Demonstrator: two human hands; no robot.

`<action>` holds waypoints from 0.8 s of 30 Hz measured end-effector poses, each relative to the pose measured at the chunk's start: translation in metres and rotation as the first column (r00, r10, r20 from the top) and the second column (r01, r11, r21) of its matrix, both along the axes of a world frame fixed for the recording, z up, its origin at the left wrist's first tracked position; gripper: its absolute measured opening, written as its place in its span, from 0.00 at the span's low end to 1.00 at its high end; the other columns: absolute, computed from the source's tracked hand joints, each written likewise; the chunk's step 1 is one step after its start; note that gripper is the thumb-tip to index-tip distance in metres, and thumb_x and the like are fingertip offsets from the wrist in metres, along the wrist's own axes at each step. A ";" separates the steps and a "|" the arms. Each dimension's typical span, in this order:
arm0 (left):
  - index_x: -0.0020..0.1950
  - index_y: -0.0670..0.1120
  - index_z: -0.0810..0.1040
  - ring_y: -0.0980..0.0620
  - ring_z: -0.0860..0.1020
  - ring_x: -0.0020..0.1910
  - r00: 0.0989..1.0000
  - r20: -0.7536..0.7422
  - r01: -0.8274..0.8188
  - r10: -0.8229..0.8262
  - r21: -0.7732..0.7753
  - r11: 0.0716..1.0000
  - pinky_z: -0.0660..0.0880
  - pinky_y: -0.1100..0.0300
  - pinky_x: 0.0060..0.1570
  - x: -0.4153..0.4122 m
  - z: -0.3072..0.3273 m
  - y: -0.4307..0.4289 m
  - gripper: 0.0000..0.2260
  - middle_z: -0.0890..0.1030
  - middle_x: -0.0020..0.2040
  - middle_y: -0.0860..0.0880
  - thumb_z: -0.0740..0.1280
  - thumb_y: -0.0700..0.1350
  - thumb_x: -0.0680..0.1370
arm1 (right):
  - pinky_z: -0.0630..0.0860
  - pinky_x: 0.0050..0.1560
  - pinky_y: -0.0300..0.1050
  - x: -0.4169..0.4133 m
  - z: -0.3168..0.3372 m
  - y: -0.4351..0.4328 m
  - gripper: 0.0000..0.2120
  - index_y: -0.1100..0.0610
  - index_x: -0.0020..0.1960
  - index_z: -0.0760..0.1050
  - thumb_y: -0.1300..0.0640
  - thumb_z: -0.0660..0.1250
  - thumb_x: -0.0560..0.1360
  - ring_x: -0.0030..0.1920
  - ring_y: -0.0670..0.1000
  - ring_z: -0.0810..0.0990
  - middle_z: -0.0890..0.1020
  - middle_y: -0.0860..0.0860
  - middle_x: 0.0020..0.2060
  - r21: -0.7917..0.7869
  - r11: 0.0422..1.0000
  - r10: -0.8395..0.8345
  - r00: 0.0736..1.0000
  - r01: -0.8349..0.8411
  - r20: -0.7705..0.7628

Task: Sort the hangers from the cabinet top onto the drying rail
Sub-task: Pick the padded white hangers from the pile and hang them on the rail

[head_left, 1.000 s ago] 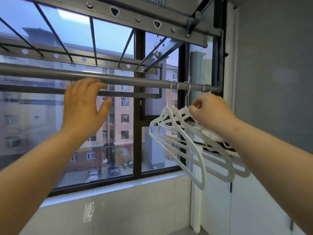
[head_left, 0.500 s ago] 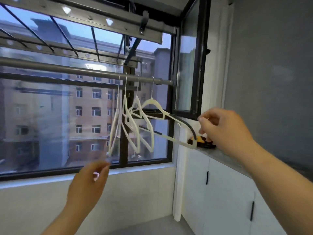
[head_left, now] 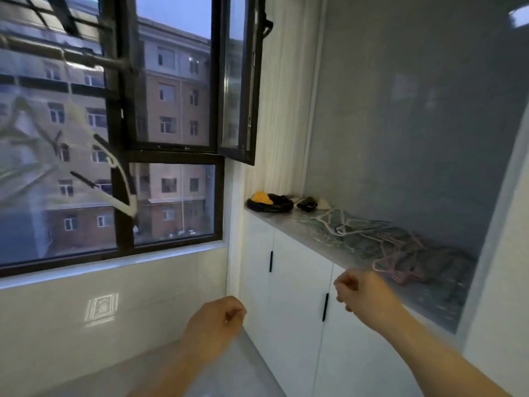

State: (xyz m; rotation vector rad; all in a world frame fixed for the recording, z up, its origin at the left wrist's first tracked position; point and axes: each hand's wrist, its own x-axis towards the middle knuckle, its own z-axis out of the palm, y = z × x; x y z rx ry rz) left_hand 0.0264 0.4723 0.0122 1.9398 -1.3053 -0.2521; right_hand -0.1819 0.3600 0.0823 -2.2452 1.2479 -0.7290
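A tangled pile of thin hangers (head_left: 380, 239), white, green and pink, lies on the grey cabinet top (head_left: 289, 227) at the right. Several white hangers (head_left: 114, 167) hang blurred from the drying rail (head_left: 57, 54) at the upper left. My right hand (head_left: 363, 290) is loosely curled and holds nothing, just in front of the cabinet edge below the pink hangers. My left hand (head_left: 214, 319) is low in the middle, fingers curled, with nothing in it.
A black coiled cable with a yellow object (head_left: 269, 200) and small dark items (head_left: 307, 203) sit at the cabinet top's far end. White cabinet doors with black handles (head_left: 325, 306) run below. An open window sash (head_left: 243, 81) juts inward above the cabinet's far end.
My right hand let go of the white hanger on the rail and dropped toward the cabinet. My left hand came down from the rail. The view swung right and down to the cabinet.
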 end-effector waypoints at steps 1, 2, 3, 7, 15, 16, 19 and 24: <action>0.33 0.61 0.69 0.58 0.76 0.38 0.999 -0.025 0.022 -0.021 0.024 0.999 0.69 0.69 0.40 -0.004 -0.005 -0.020 0.14 0.79 0.37 0.57 0.61 0.45 0.77 | 0.73 0.41 0.42 -0.004 -0.007 -0.016 0.06 0.56 0.41 0.73 0.62 0.60 0.75 0.41 0.55 0.80 0.83 0.57 0.43 0.004 1.000 -0.026 0.999 0.026 -0.023; 0.33 0.60 0.70 0.55 0.77 0.41 0.998 -0.051 0.039 -0.037 0.040 0.998 0.71 0.67 0.42 -0.006 -0.011 -0.042 0.14 0.80 0.40 0.55 0.61 0.44 0.76 | 0.73 0.44 0.43 -0.007 -0.013 -0.034 0.06 0.58 0.41 0.74 0.62 0.60 0.75 0.44 0.55 0.80 0.83 0.58 0.45 0.004 0.999 -0.047 0.998 0.048 -0.045; 0.33 0.60 0.70 0.53 0.78 0.43 0.996 -0.072 0.052 -0.049 0.049 0.997 0.72 0.64 0.45 -0.006 -0.016 -0.064 0.14 0.80 0.41 0.53 0.61 0.44 0.76 | 0.74 0.46 0.44 -0.010 -0.020 -0.052 0.06 0.59 0.42 0.75 0.62 0.60 0.75 0.46 0.56 0.80 0.83 0.58 0.46 -0.011 0.998 -0.070 0.995 0.069 -0.076; 0.34 0.59 0.70 0.52 0.78 0.44 0.990 -0.095 0.115 -0.109 0.066 0.991 0.73 0.61 0.51 0.000 -0.034 -0.167 0.15 0.79 0.42 0.52 0.61 0.42 0.77 | 0.72 0.46 0.42 -0.009 -0.041 -0.135 0.06 0.58 0.42 0.74 0.61 0.59 0.75 0.44 0.51 0.78 0.81 0.55 0.43 -0.083 0.987 -0.153 0.969 0.139 -0.195; 0.49 0.51 0.78 0.51 0.78 0.51 0.990 -0.055 0.132 -0.126 0.122 0.984 0.71 0.64 0.51 0.041 -0.041 -0.388 0.09 0.81 0.53 0.50 0.59 0.44 0.77 | 0.71 0.45 0.42 0.033 -0.060 -0.336 0.11 0.61 0.52 0.76 0.59 0.57 0.77 0.53 0.54 0.80 0.82 0.57 0.51 -0.136 0.946 -0.319 0.916 0.294 -0.243; 0.51 0.50 0.78 0.51 0.78 0.52 0.990 -0.035 0.138 -0.135 0.128 0.982 0.72 0.64 0.52 0.045 -0.041 -0.411 0.09 0.81 0.54 0.50 0.59 0.44 0.78 | 0.71 0.46 0.41 0.036 -0.065 -0.356 0.11 0.61 0.52 0.76 0.59 0.57 0.77 0.53 0.54 0.80 0.82 0.57 0.51 -0.145 0.938 -0.343 0.908 0.316 -0.241; 0.52 0.49 0.78 0.50 0.78 0.52 0.988 -0.020 0.154 -0.153 0.132 0.979 0.69 0.66 0.46 0.048 -0.041 -0.469 0.10 0.81 0.54 0.50 0.59 0.45 0.78 | 0.70 0.45 0.42 0.041 -0.080 -0.406 0.08 0.57 0.51 0.75 0.57 0.59 0.77 0.52 0.56 0.79 0.81 0.58 0.52 -0.191 0.918 -0.379 0.910 0.347 -0.168; 0.52 0.49 0.79 0.49 0.78 0.51 0.983 -0.051 0.182 -0.178 0.098 0.978 0.68 0.66 0.47 0.038 -0.039 -0.541 0.09 0.81 0.53 0.49 0.60 0.45 0.77 | 0.65 0.63 0.41 0.043 -0.094 -0.471 0.22 0.56 0.68 0.66 0.48 0.58 0.78 0.65 0.54 0.69 0.72 0.54 0.66 -0.230 0.936 -0.319 0.915 0.265 -0.245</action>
